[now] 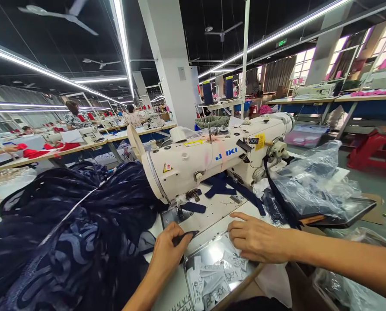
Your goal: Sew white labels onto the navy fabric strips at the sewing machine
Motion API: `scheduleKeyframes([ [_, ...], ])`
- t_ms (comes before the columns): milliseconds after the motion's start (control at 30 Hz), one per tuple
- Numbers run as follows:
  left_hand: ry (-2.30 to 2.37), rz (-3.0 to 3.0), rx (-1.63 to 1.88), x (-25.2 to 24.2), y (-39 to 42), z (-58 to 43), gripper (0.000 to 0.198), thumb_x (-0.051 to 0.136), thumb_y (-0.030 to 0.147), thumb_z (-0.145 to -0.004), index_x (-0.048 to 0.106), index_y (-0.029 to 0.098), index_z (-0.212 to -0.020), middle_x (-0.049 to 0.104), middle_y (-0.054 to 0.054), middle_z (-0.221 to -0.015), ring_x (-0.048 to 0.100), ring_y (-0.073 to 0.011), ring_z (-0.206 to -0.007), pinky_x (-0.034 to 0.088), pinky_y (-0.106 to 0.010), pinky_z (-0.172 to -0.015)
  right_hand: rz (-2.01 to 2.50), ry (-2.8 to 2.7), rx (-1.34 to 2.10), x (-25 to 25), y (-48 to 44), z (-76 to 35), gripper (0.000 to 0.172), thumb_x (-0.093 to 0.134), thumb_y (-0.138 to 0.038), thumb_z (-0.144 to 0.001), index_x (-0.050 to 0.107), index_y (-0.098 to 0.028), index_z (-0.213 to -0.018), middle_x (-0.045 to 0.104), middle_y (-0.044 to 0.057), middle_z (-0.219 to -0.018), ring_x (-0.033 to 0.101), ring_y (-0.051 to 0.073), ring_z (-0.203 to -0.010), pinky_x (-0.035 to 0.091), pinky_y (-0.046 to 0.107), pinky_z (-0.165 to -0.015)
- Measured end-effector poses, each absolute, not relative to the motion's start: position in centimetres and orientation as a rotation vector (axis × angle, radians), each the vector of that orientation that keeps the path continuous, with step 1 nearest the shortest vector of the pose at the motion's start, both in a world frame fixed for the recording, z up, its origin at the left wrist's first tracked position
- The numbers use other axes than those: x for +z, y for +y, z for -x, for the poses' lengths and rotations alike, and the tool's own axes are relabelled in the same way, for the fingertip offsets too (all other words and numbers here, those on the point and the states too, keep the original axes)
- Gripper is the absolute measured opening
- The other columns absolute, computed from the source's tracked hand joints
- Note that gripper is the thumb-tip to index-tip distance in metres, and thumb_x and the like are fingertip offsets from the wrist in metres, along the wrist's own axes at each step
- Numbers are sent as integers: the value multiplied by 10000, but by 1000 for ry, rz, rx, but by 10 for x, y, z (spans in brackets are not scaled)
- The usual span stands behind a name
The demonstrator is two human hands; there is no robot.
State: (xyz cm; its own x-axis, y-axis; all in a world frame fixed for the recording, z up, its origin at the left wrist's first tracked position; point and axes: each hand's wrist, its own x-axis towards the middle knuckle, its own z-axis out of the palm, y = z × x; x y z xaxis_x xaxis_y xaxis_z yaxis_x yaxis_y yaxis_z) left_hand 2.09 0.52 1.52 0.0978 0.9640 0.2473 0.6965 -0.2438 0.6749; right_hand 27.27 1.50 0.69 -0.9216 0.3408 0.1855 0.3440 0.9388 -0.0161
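Note:
My left hand (170, 247) is closed in a pinch on a narrow strip of dark navy fabric (186, 236), in front of the sewing machine's needle area. My right hand (256, 238) is bent down over the far right edge of a metal tray (186, 264). Its fingers are curled together with the little finger lifted, and the fingertips and thumb are hidden. Printed white labels (212, 280) lie loose in that tray. The white sewing machine (193, 160) stands just beyond both hands, with navy fabric pieces (220, 186) on its bed.
A large heap of sheer navy garments (82, 233) covers the left side. Clear plastic bags (312, 181) lie on a dark tray (358, 218) at the right. Two navy thread cones (207, 93) stand behind the machine. A red stool (374, 151) is farther right; people work at other tables.

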Motion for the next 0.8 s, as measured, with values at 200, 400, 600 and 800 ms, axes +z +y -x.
scheduleKeyframes([
  [200,1575,-1699,1069,4,13,-22,363,569,423,-598,403,187,-377,343,45,-485,353,-108,-499,281,-234,-515,427,-2950,-156,16,11,-270,169,417,-104,-809,558,-181,-755,575,50,-785,486,174,-832,201,401,-995],
  [400,1473,-1394,1106,6,7,-16,286,620,437,-569,610,152,-544,426,44,-477,353,-88,-477,263,-212,-468,347,-2918,-147,5,14,-265,232,362,-46,-802,538,-181,-737,561,42,-731,487,164,-758,236,397,-982],
  [600,1413,-1138,1139,4,1,-5,378,672,509,-507,609,147,-595,402,66,-449,297,-52,-396,207,-188,-380,680,-2436,354,11,21,-254,214,377,-61,-735,516,-172,-855,584,60,-853,522,168,-811,337,375,-896],
  [800,1346,-1076,1180,-6,8,-3,453,706,563,-411,576,151,-546,430,64,-423,312,-48,-374,217,-186,-367,846,-1821,1240,18,18,-198,111,504,-254,-712,546,-165,-661,586,59,-946,533,209,-911,389,338,-823],
])
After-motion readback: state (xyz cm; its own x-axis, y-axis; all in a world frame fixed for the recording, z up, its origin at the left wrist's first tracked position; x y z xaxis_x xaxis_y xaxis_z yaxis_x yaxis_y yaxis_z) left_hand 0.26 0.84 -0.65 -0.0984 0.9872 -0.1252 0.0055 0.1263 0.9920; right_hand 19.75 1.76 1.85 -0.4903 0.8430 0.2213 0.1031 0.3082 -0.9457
